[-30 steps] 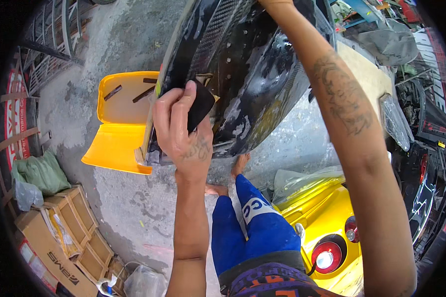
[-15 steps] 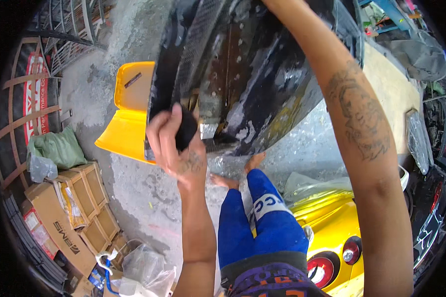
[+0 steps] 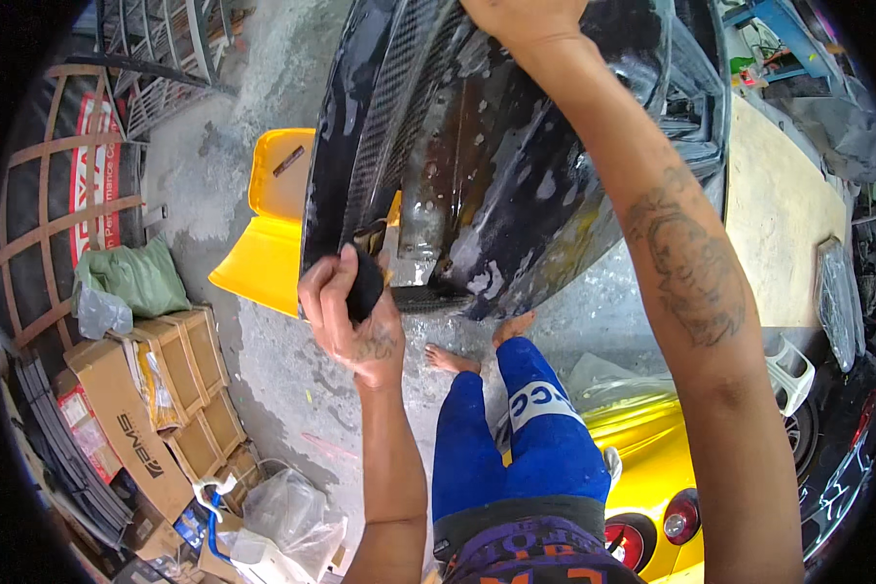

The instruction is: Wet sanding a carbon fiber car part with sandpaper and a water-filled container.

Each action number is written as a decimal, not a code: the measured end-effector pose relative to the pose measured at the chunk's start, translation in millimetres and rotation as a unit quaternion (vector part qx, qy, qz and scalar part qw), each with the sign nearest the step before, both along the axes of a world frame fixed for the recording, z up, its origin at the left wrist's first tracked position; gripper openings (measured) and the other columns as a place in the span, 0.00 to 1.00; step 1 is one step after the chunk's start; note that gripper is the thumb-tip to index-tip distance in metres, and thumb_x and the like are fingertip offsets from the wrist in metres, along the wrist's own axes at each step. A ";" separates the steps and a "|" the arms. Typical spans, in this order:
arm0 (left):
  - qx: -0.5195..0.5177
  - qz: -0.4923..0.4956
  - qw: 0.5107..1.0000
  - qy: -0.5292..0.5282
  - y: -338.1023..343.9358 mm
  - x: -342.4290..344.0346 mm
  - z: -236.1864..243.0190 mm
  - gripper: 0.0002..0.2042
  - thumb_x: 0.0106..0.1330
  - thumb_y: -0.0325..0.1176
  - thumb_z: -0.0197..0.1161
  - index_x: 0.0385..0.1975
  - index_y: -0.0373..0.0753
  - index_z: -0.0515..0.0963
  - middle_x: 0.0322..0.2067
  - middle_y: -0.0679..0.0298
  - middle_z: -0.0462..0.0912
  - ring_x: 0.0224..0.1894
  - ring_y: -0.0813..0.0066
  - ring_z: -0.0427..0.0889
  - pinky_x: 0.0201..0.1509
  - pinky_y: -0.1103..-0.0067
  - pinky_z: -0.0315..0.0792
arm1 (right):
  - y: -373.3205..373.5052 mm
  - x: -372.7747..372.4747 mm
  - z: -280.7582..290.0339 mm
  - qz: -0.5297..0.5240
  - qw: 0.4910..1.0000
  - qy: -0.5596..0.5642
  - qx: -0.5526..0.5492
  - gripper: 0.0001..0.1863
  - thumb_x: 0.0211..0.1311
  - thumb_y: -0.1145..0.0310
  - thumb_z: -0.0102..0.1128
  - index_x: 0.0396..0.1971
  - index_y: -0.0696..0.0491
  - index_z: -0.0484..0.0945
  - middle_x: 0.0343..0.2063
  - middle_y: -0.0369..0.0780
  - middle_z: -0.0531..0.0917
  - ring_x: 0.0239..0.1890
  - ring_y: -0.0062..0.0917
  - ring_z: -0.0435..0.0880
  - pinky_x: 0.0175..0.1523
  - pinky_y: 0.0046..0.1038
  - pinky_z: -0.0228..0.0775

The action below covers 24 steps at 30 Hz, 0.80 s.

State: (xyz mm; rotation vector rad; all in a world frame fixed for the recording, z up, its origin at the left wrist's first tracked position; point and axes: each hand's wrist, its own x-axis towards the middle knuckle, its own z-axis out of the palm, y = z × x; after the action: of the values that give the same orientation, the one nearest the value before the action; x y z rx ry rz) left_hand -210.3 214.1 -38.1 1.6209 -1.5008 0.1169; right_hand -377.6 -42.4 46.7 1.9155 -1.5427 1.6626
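Note:
A large glossy black car body panel (image 3: 516, 195) with carbon-fibre weave strips and pale wet patches fills the upper middle. My left hand (image 3: 350, 316) is closed around a dark, rounded black pad (image 3: 365, 284) and presses it at the panel's near left corner, beside a narrow opening. I cannot make out the pad's exact kind. Farther away, my right hand (image 3: 526, 21) rests on the panel's upper part. Its fingers run past the picture's top edge, so their pose is hidden.
Under the panel's left side is a yellow plastic part (image 3: 263, 265) with a dark strip lying on it. Cardboard boxes (image 3: 131, 428) and a green bag (image 3: 131, 282) sit at the left. A yellow car body part (image 3: 642, 457) with round red lights stands near my right leg.
The view has shifted, so the surroundings sit slightly lower and to the right. My right hand has come into view on the panel. My left hand keeps the black pad at the near corner.

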 end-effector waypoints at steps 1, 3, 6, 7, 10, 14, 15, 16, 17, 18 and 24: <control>-0.001 -0.025 1.000 -0.001 -8.1 -3.5 9.0 0.22 0.49 0.18 0.79 0.47 0.34 0.84 0.43 0.54 0.81 0.46 0.57 0.81 0.52 0.68 0.76 | 1.2 -0.6 0.5 0.005 1.000 -0.002 0.004 0.21 0.69 0.58 0.49 0.20 0.57 0.78 0.20 0.55 0.80 0.27 0.56 0.82 0.36 0.51 0.72; -0.024 -0.061 0.998 0.018 -33.1 -14.3 27.5 0.22 0.49 0.17 0.78 0.47 0.33 0.84 0.42 0.52 0.81 0.45 0.55 0.82 0.53 0.68 0.76 | 1.4 0.0 4.0 0.010 1.000 -0.006 0.009 0.21 0.69 0.58 0.49 0.21 0.57 0.78 0.20 0.55 0.80 0.27 0.56 0.82 0.36 0.52 0.72; -0.016 -0.048 0.999 -0.003 -8.2 4.3 7.5 0.23 0.49 0.16 0.77 0.47 0.33 0.84 0.42 0.52 0.81 0.45 0.56 0.82 0.53 0.69 0.76 | -0.4 1.7 8.1 0.018 1.000 -0.002 -0.017 0.21 0.69 0.58 0.48 0.23 0.57 0.79 0.21 0.56 0.81 0.27 0.57 0.82 0.37 0.52 0.72; 0.004 -0.044 0.999 0.020 0.4 6.4 5.6 0.22 0.50 0.16 0.77 0.48 0.33 0.84 0.42 0.53 0.81 0.44 0.56 0.82 0.52 0.69 0.76 | 2.8 1.2 5.6 0.010 1.000 -0.003 -0.006 0.20 0.70 0.58 0.48 0.24 0.57 0.79 0.22 0.56 0.81 0.28 0.57 0.82 0.38 0.52 0.72; -0.015 -0.087 0.996 -0.002 -16.1 5.0 10.5 0.21 0.50 0.16 0.77 0.47 0.34 0.84 0.42 0.53 0.81 0.44 0.56 0.82 0.51 0.69 0.77 | 3.8 -2.0 -0.4 -0.011 1.000 0.012 0.026 0.20 0.71 0.57 0.47 0.26 0.55 0.80 0.23 0.57 0.81 0.29 0.58 0.81 0.39 0.53 0.71; -0.075 -0.051 0.992 0.093 -32.0 -0.6 31.0 0.22 0.54 0.20 0.78 0.51 0.35 0.83 0.44 0.55 0.81 0.47 0.58 0.80 0.52 0.68 0.76 | -0.9 2.2 5.4 -0.009 0.999 0.001 0.046 0.22 0.72 0.55 0.44 0.27 0.53 0.80 0.24 0.56 0.82 0.31 0.58 0.81 0.39 0.53 0.70; -0.078 -0.048 0.991 0.100 -22.7 3.1 25.2 0.22 0.54 0.20 0.78 0.51 0.35 0.83 0.44 0.55 0.81 0.47 0.58 0.80 0.52 0.68 0.76 | -2.1 -0.5 3.9 -0.007 0.999 0.004 0.049 0.22 0.72 0.55 0.43 0.27 0.53 0.80 0.25 0.56 0.82 0.32 0.58 0.82 0.39 0.53 0.70; -0.049 -0.035 0.989 0.132 -2.8 10.7 17.5 0.21 0.57 0.20 0.77 0.52 0.34 0.81 0.47 0.55 0.79 0.49 0.61 0.80 0.54 0.70 0.76 | -1.6 -5.9 2.7 -0.009 0.998 0.009 0.054 0.23 0.73 0.54 0.42 0.27 0.53 0.80 0.26 0.55 0.82 0.32 0.57 0.82 0.40 0.53 0.70; -0.021 -0.022 0.986 0.161 11.6 16.0 11.5 0.21 0.60 0.20 0.75 0.53 0.32 0.79 0.49 0.55 0.77 0.50 0.63 0.79 0.55 0.71 0.75 | -1.7 -8.5 3.8 -0.010 0.998 0.016 0.052 0.23 0.73 0.54 0.42 0.27 0.53 0.80 0.26 0.55 0.82 0.32 0.57 0.82 0.40 0.53 0.70; -0.023 -0.021 0.986 0.165 19.5 17.7 7.5 0.21 0.60 0.20 0.75 0.53 0.32 0.79 0.49 0.55 0.77 0.50 0.63 0.79 0.55 0.71 0.75 | -1.2 -7.8 3.6 -0.007 0.998 0.008 0.055 0.24 0.73 0.53 0.41 0.27 0.52 0.81 0.26 0.54 0.83 0.33 0.57 0.82 0.40 0.52 0.70; 0.010 -0.060 0.989 0.134 10.9 15.2 5.9 0.23 0.57 0.22 0.78 0.53 0.31 0.80 0.47 0.52 0.80 0.48 0.56 0.79 0.52 0.67 0.76 | 1.4 -8.1 6.2 0.012 0.997 0.011 0.072 0.27 0.73 0.51 0.39 0.28 0.52 0.83 0.26 0.49 0.85 0.34 0.52 0.84 0.41 0.45 0.71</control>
State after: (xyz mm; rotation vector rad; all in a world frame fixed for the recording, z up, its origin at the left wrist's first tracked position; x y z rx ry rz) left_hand -195.1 225.0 -32.2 1.4923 -1.3891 -0.1760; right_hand -385.6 -41.0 53.0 2.0238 -1.6798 1.5719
